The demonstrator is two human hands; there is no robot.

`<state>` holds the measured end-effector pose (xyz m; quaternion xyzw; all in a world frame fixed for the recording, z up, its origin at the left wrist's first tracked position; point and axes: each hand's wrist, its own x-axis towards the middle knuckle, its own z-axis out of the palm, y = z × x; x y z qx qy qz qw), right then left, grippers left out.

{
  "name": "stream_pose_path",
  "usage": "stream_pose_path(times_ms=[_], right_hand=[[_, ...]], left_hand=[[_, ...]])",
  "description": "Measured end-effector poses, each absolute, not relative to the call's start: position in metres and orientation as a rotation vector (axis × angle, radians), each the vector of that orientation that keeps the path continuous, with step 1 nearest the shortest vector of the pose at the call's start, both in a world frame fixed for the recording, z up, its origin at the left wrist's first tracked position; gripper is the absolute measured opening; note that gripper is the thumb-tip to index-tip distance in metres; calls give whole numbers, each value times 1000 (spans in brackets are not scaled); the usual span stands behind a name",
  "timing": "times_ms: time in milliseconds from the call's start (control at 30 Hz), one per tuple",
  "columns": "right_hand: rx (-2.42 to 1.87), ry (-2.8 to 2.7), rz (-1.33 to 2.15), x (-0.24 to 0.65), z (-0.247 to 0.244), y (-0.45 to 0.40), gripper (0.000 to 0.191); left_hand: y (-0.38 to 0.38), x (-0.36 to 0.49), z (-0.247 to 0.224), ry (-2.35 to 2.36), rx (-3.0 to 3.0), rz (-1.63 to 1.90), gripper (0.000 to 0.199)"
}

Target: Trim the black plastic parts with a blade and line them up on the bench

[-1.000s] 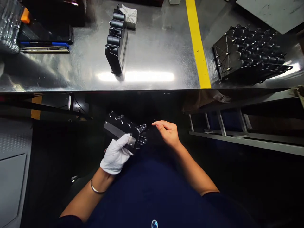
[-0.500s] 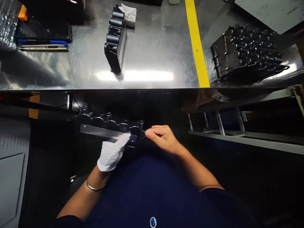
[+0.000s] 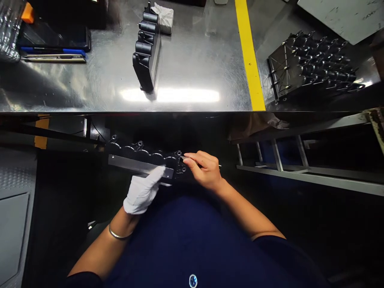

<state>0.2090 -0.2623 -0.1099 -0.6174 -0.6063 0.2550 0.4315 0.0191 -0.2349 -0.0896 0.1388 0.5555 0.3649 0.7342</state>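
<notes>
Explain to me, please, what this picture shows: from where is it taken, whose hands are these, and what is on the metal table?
No robot here: a camera worn on the head looks forward and down at the person's own hands. The gloved left hand holds a black scalloped housing with a flat metallic strip. The bare right hand pinches a thin item, too small to identify, near the housing's end. On the metal table, a similar housing stands beside a white bundle; farther right are a yellow stripe and stacked black parts.
</notes>
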Motion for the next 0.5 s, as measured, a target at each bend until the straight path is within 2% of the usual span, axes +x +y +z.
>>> stream_pose_path(times_ms=[67,133,233,300,500], right_hand=[[-1613,-1480,333,210,-113,-261,23],[-1622,-1457,237,213,-112,-259,20],[-1522,-1633,389,219,-104,-258,17],[-1479,-1788,497,220,-98,-259,23],[-1608,-1876,527,214,-93,-264,33]], left_hand=[[-232,26,-85,1175,293,824,37],[-231,30,-84,1152,324,805,37],[-230,30,-85,1171,383,762,30],[-231,29,-86,1195,427,749,28],[-235,31,-82,1216,479,757,31]])
